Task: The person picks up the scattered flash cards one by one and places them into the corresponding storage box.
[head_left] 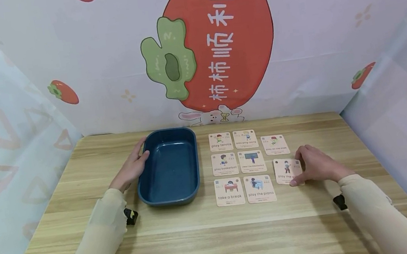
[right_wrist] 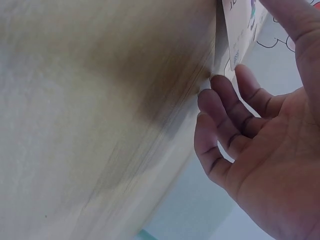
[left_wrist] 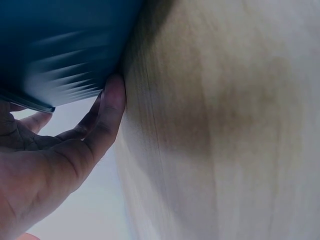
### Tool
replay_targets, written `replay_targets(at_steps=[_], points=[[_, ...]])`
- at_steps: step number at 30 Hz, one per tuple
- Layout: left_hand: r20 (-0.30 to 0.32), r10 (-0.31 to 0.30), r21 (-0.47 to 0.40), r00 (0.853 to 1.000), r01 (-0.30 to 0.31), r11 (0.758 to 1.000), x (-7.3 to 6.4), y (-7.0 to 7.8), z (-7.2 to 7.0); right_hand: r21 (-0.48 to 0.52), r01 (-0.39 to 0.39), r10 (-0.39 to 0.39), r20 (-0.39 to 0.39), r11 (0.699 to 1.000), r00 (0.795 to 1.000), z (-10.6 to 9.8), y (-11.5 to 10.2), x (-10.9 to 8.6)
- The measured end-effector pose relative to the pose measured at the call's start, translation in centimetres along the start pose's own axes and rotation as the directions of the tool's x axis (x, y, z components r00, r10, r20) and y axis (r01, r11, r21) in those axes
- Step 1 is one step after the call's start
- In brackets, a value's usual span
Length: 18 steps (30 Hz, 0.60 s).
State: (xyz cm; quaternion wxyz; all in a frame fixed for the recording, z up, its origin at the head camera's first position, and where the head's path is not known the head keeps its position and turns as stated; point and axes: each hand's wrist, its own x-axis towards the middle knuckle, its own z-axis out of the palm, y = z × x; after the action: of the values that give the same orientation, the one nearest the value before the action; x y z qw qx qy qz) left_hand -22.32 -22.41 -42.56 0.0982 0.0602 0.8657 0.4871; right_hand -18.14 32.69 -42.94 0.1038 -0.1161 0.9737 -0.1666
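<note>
My left hand (head_left: 131,167) holds the left side of a dark blue plastic tray (head_left: 171,200), thumb at its rim. In the left wrist view, the fingers (left_wrist: 113,95) lie against the tray's ribbed outer wall, close to the tabletop. On the right, my right hand (head_left: 317,164) pinches a picture card (head_left: 287,170) by its edges; its caption starts "play the" and is partly covered by the thumb. The right wrist view shows this card (right_wrist: 237,31) tilted, one edge raised off the wood, between thumb and index finger. The other fingers (right_wrist: 214,107) curl loosely near the table.
Several other picture cards lie face up between tray and right hand, including "play on the slide" (head_left: 275,145), "play the piano" (head_left: 259,189) and "take a break" (head_left: 229,192). The wooden table (head_left: 219,245) meets a printed cloth backdrop (head_left: 110,62) behind and at both sides.
</note>
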Motion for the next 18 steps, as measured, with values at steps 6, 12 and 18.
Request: replay_targets(at_steps=[6, 12, 18], points=[[0.001, 0.011, -0.002, 1.000, -0.011, 1.000, 0.2, -0.2, 0.0, 0.081, -0.042, 0.040, 0.027, 0.996, 0.999, -0.3, -0.2, 0.0], [0.010, 0.003, -0.011, 1.000, -0.003, 1.000, 0.1, 0.1, -0.1, 0.141, -0.033, 0.033, 0.000, 0.990, 0.999, -0.7, -0.4, -0.2], [0.023, -0.019, -0.035, 1.000, 0.020, 0.999, -0.8, 2.0, -0.4, 0.179, 0.032, -0.020, -0.066, 0.983, 0.998, -0.8, -0.3, -0.4]])
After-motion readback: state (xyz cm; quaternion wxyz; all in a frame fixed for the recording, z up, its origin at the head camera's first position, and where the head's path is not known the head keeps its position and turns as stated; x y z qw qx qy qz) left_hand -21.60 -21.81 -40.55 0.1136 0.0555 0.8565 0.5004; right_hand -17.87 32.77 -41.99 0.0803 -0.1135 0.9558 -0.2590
